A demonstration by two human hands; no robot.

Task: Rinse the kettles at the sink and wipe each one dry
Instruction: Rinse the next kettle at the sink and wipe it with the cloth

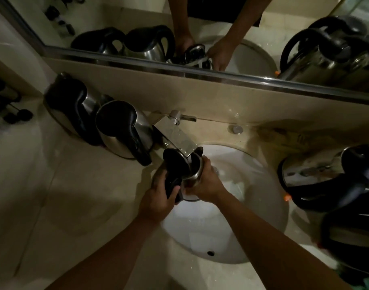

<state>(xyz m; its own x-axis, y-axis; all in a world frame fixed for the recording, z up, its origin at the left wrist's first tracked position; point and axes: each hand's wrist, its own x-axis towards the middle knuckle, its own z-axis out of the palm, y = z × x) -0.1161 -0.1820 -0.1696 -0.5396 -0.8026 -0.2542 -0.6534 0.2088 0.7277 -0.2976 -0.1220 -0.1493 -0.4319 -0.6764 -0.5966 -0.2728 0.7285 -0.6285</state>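
Note:
A steel kettle (pixel 193 169) with a black lid and handle is held over the white sink (pixel 252 237), its open mouth under the flat chrome tap (pixel 175 136). The lid stands raised. My left hand (pixel 158 200) grips the black handle at the kettle's left. My right hand (pixel 207 183) wraps round the steel body on the right. Water seems to run from the tap into the kettle.
Two steel kettles (pixel 125 130) with black handles stand on the beige counter left of the tap. Two more kettles (pixel 330 181) crowd the counter right of the sink. A mirror (pixel 200 28) runs along the back wall. Small dark items (pixel 16 116) lie far left.

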